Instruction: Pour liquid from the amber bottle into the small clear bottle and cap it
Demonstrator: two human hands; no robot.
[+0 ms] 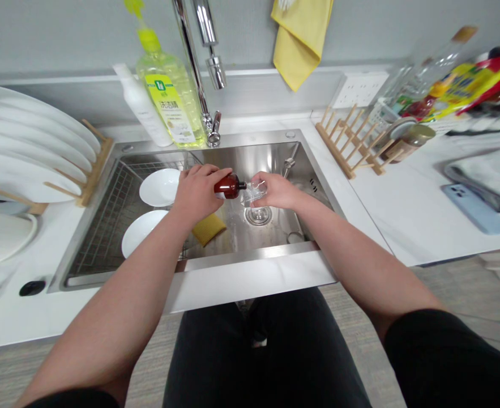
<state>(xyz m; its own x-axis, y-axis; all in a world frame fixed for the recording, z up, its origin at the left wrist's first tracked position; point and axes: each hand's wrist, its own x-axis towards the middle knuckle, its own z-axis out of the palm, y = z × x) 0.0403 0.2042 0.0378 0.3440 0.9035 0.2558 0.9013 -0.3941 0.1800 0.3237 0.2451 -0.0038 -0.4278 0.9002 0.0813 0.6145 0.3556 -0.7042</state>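
Head view: white plates (20,136) stood in a wooden rack (97,167) at 9 o'clock from the stainless steel sink (216,139). Over the sink, the left hand (199,192) had its fingers closed around an amber bottle (230,186), whose neck pointed at 3 o'clock, just beside a clear glass (255,194). The right hand (275,190) held that glass in curled fingers above the drain (258,215). A yellow sponge (209,228) lay at the left hand's 5 o'clock, and a blue phone (477,208) lay on the counter at far right.
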